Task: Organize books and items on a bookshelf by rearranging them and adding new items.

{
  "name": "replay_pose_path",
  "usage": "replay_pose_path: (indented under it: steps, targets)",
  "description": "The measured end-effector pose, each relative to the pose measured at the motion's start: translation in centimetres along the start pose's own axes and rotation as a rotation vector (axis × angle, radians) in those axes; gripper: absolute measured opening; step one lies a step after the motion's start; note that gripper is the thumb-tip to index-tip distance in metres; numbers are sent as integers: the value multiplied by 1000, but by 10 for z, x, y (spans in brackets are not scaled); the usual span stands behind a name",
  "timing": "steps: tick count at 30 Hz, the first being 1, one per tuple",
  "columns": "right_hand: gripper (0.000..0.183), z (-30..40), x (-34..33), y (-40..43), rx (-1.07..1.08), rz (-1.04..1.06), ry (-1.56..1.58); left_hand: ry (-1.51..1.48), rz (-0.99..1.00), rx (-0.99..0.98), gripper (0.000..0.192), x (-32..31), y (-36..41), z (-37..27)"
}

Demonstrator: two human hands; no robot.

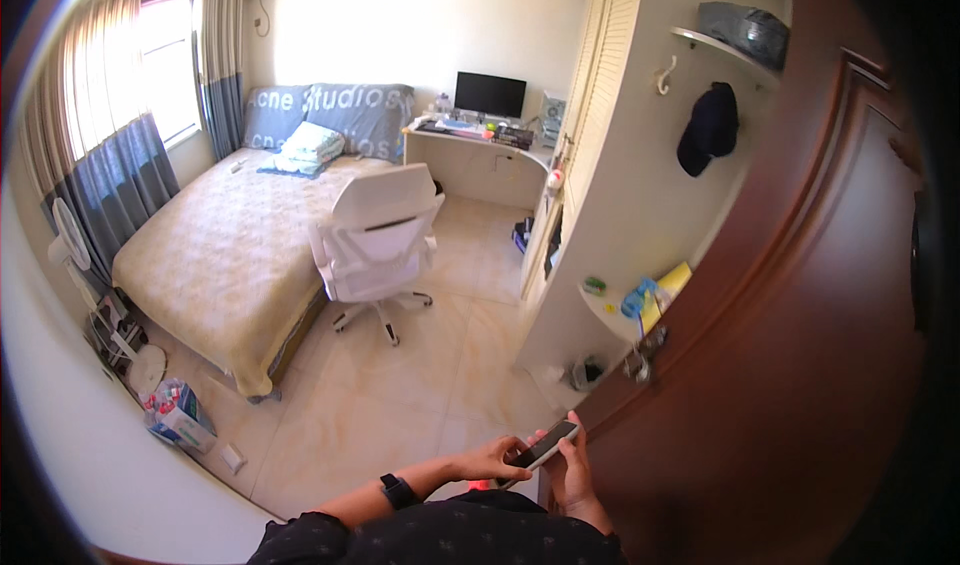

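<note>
A dark-screened smartphone (541, 447) in a light case is held tilted in front of my body, low in the view. My right hand (571, 479) grips it from below and along its right side, thumb by the edge. At the phone's near left end, my left hand (491, 461) pinches it between thumb and fingers. A black watch or band (397, 491) circles my left wrist. Close by on the right stands a brown wooden door (720, 415), with a metal handle (643, 355) beyond my hands.
Ahead, a white office chair (382, 242) stands beside a bed (217, 242). A desk (480, 139) carries a monitor (490, 95). On the left are a standing fan (71, 235) and a pack of bottles (180, 415). A waste bin (589, 374) sits below a corner shelf (607, 317).
</note>
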State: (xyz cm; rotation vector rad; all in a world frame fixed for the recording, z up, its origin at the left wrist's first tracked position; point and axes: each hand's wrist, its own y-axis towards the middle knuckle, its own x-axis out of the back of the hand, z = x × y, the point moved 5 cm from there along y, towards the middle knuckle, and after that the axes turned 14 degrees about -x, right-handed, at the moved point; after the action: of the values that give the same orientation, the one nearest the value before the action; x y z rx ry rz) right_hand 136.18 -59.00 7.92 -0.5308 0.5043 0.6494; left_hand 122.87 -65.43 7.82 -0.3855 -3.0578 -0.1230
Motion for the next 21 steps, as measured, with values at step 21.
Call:
replay_pose_path:
  steps: [21]
  targets:
    - [60, 143, -106, 386, -104, 273, -228, 65, -329, -21, 60, 326, 197, -13]
